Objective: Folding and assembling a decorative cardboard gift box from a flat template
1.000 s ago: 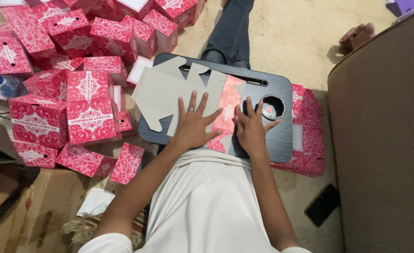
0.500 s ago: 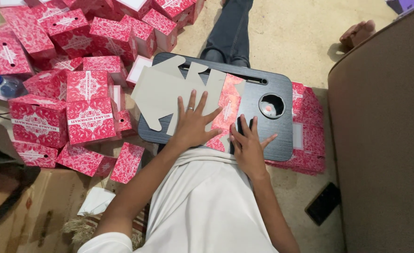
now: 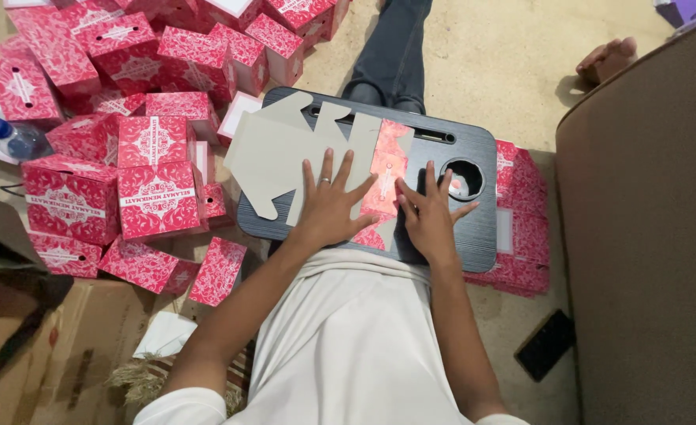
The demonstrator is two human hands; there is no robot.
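Right hand (image 3: pixel 429 216) has slid back toward the near edge of the lap tray (image 3: pixel 482 236), off the cup hole (image 3: pixel 464 179); left hand (image 3: pixel 330 206) hasn't shifted. Far left, the bottle (image 3: pixel 13 138) and stacked pink boxes (image 3: pixel 155 177) crowd the tray's left edge, so little room there. Flat box blank (image 3: pixel 285 157) overhangs the far-left corner; both hands lie flat and splayed on it, pressing, gripping nothing. Uneven pressure could skew a crease or slide it off. Right edge has bare tray; sofa (image 3: pixel 647 236) close beyond.

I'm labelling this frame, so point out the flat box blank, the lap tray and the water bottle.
flat box blank (image 3: pixel 273 153), head view, grey inner face.
lap tray (image 3: pixel 486 228), head view, bare right side.
water bottle (image 3: pixel 19 140), head view, clear body.
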